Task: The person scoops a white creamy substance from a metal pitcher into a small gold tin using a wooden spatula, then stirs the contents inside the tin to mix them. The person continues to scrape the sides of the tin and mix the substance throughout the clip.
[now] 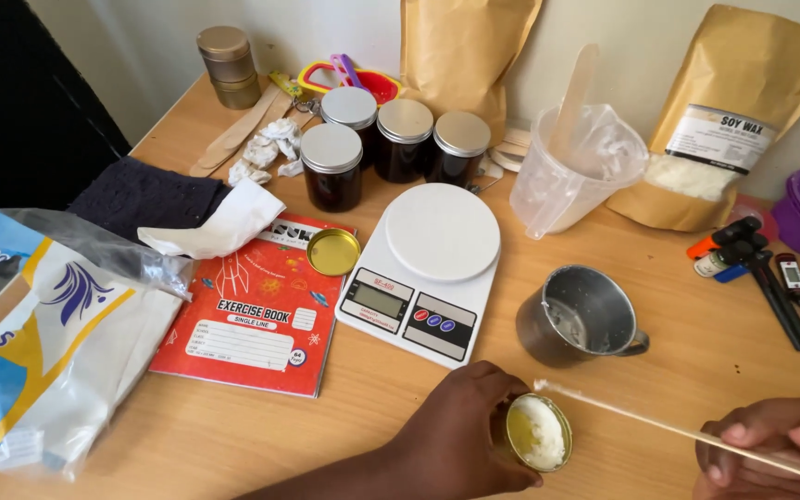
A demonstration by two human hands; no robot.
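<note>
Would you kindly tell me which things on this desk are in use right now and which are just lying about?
In use:
- small gold tin of white wax, held by the left hand
- thin stick, held by the right hand, its tip above the tin

Lying about:
- kitchen scale
- metal cup
- red exercise book
- four dark jars
- plastic jug
- loose gold lid

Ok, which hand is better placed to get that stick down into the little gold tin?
The right hand. It already pinches the thin stick, whose wax-coated tip sits just above the gold tin. The left hand is wrapped around the tin, steadying it on the table.
</note>
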